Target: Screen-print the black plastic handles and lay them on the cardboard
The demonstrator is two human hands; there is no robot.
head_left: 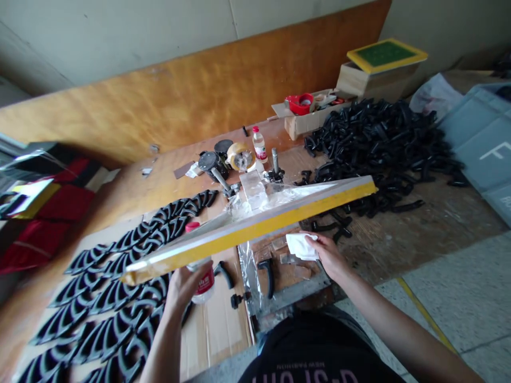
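A yellow-edged screen frame (255, 226) is tilted up over the workbench, its near edge facing me. My left hand (184, 287) is closed around a small clear bottle (203, 281) with a red label and red cap, just under the frame's left end. My right hand (325, 255) pinches a folded white cloth (301, 246) under the frame's right half, above a jig wrapped in clear film (275, 276). A black curved plastic handle (268, 274) lies in that jig.
Rows of black curved parts (112, 287) lie on cardboard at the left. A big heap of black handles (379, 149) sits at the right. Tape roll (240, 157), another bottle (260, 144), a wooden box (307, 119) and a green-topped frame (385, 54) stand further back.
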